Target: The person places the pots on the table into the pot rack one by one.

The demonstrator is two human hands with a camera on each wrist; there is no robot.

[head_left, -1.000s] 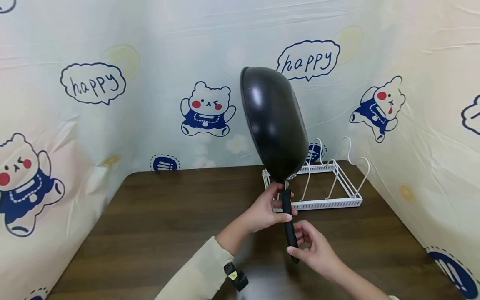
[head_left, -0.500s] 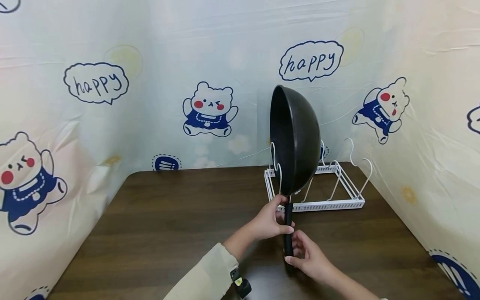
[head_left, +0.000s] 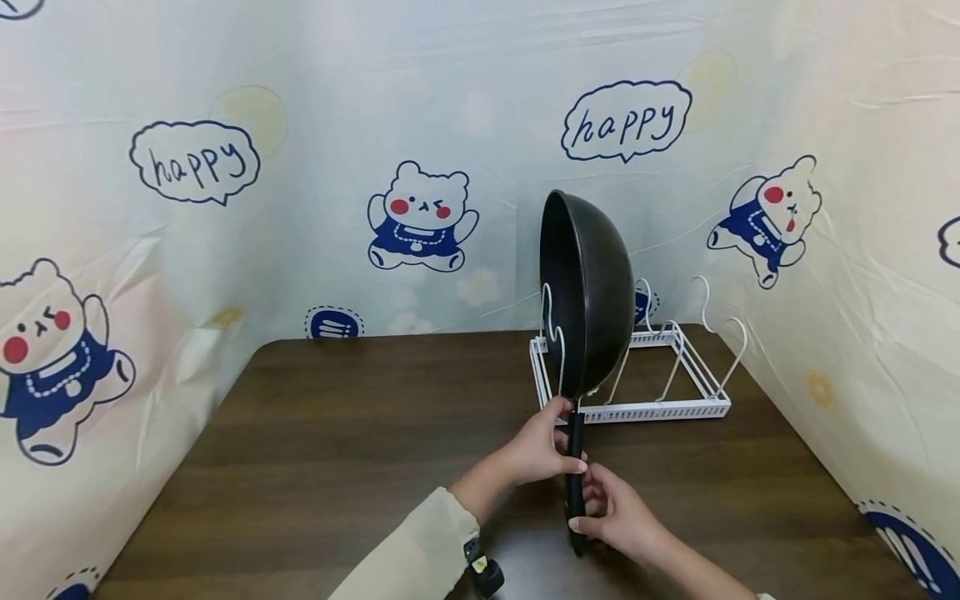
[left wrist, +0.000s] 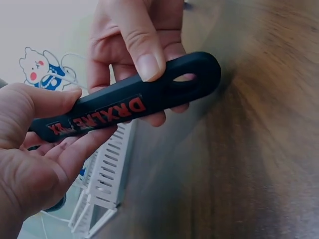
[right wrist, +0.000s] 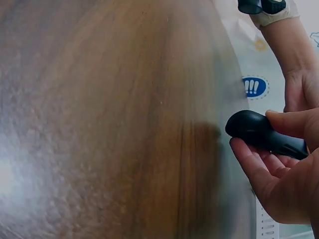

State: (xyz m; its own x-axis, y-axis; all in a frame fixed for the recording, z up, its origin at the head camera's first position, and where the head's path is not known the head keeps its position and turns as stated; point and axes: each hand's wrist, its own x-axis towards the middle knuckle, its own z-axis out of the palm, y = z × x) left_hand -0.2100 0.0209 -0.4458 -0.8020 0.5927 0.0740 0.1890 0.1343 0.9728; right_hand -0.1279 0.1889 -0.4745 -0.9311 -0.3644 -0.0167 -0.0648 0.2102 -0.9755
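Note:
A black wok (head_left: 600, 292) stands on its edge at the left part of a white wire rack (head_left: 652, 411), its open side turned left. White wire loops of the rack show in front of its hollow side. Its black handle (left wrist: 107, 107) points toward me, with red lettering and a hanging hole at the end. My left hand (head_left: 536, 446) grips the handle near the wok's body. Nearer the handle's end, my right hand (head_left: 618, 512) pinches it between thumb and fingers. Whether the wok's lower edge touches the rack is hidden.
The rack stands at the back right of a dark wooden table (head_left: 360, 417). More wire dividers (head_left: 731, 354) rise at its right side. A printed cloth (head_left: 322, 125) hangs behind the table and along both sides.
The wok has come down and slightly right, turning so its hollow side shows, into the rack's left part. Both hands moved down with the handle. Over the last half second it sank only slightly.

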